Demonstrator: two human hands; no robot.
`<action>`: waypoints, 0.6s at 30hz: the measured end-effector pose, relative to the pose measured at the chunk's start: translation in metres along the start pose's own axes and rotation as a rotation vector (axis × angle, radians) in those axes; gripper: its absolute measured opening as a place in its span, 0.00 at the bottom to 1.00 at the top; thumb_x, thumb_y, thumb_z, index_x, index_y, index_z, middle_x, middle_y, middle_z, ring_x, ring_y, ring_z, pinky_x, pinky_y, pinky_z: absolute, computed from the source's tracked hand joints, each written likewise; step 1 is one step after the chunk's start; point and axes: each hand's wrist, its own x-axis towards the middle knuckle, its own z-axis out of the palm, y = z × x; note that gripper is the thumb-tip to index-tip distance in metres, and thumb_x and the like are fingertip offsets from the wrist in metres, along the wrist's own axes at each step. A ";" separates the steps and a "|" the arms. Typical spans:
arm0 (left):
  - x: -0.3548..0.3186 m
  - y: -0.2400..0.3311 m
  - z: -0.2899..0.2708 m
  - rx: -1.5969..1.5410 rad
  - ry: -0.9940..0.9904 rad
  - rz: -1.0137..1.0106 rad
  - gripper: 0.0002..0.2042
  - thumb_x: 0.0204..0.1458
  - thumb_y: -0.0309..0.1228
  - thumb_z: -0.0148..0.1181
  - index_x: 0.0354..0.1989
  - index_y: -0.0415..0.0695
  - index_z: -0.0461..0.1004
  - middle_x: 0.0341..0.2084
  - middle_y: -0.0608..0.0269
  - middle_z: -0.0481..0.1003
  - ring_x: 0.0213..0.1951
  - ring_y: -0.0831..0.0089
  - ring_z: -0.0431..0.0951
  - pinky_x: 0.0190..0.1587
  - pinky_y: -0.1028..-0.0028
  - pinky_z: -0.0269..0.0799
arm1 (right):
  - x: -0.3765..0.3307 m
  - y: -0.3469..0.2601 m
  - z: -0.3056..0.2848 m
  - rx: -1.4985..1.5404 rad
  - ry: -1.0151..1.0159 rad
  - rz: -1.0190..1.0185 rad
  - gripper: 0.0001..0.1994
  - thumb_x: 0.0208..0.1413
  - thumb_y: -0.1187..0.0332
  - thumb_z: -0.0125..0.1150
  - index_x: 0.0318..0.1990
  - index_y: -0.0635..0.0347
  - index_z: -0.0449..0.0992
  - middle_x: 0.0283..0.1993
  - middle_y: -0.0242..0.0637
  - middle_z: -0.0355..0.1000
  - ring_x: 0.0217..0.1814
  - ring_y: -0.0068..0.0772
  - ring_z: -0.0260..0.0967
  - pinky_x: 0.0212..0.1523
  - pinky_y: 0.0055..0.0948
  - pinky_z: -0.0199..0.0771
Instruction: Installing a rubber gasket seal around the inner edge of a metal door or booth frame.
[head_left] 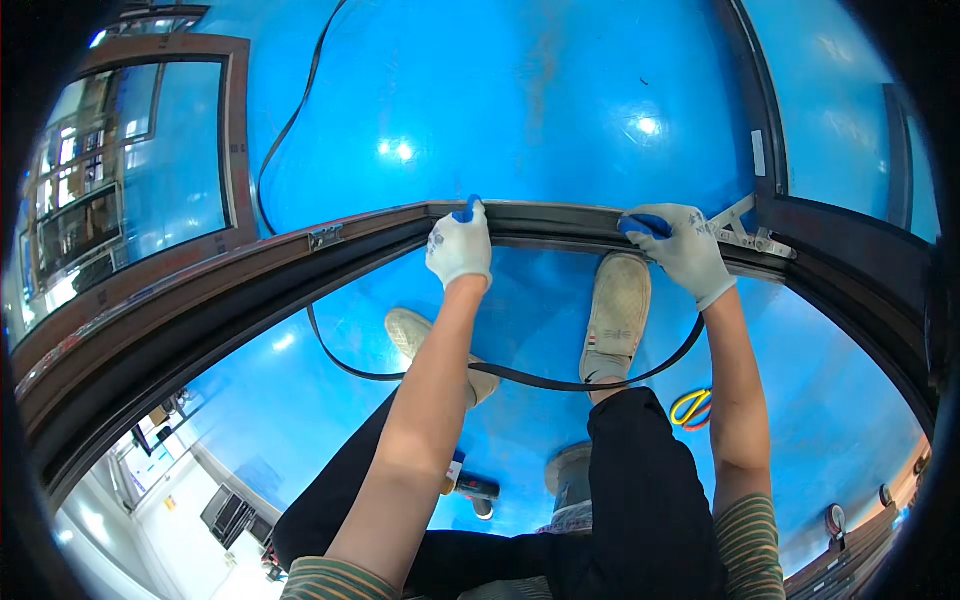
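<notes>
A dark brown window frame (560, 222) crosses in front of me, its near bar under both gloved hands. My left hand (460, 245), in a white glove with blue fingertips, is closed over this bar near the corner, thumb pointing away from me. Farther right on the same bar, my right hand (683, 252) is closed, its fingers curled down at the frame. A thin black rubber strip (530, 379) rises to my right hand and seems held there; the exact grip is hidden. Its slack loops below the bar, across my legs, and on under the frame's left side.
A metal hinge arm (738, 230) joins the frame to an opened sash (765, 110) at right. A glazed window panel (140, 170) lies at left. On the blue floor are yellow-and-red-handled scissors (691, 409) and a dark power tool (477, 489). My shoes (617, 308) stand inside the frame.
</notes>
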 end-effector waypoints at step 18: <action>-0.027 -0.036 0.019 0.727 0.199 0.523 0.40 0.59 0.58 0.51 0.69 0.35 0.60 0.68 0.36 0.58 0.70 0.48 0.56 0.66 0.58 0.55 | -0.002 0.026 0.026 -0.217 0.189 -0.044 0.12 0.54 0.64 0.66 0.44 0.56 0.84 0.43 0.33 0.82 0.39 0.35 0.77 0.43 0.31 0.74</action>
